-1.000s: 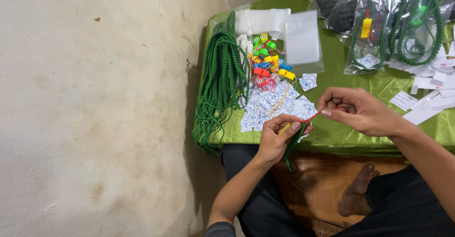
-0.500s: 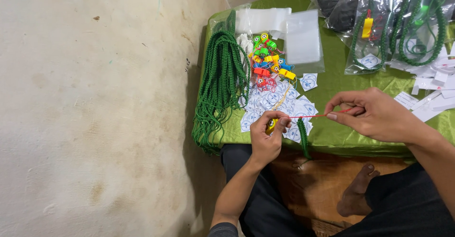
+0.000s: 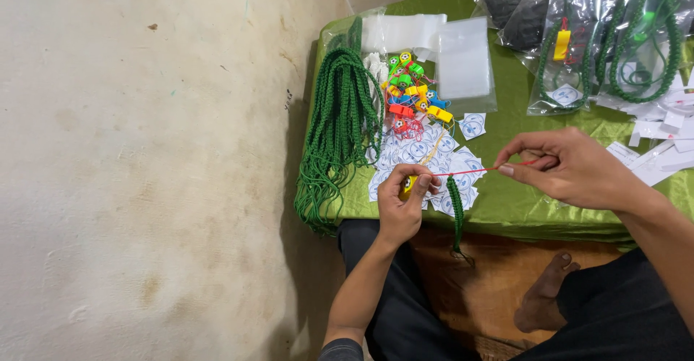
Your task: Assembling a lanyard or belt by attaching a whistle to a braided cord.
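My left hand (image 3: 401, 205) is closed around a small yellow whistle (image 3: 409, 186), thumb and fingers wrapped so only a sliver of yellow shows. My right hand (image 3: 571, 167) pinches the far end of a thin red thread (image 3: 473, 171) between thumb and forefinger, and the thread runs taut between the two hands, just above the front edge of the table (image 3: 520, 205). A green braided cord (image 3: 456, 213) hangs over that thread and dangles down past the table's edge toward my lap.

I judge the whistle light, hard and smooth, so it wants a full wrap of the fingers. The thread looks fine and slippery; it needs a tight fingertip pinch close to its end. The cord is soft and limp and is best taken near its loop.

Just beyond my hands lie small white round-printed paper labels (image 3: 405, 151), scattered flat. Behind them sits a heap of bright plastic whistles (image 3: 410, 93), with a thick bundle of green cords (image 3: 340, 122) draped over the table's left edge. Further back are clear flat plastic bags (image 3: 463, 61), empty. At the far right lie sealed clear packets (image 3: 567, 50) holding green cords and labels, with white paper slips (image 3: 661, 122) beside them.
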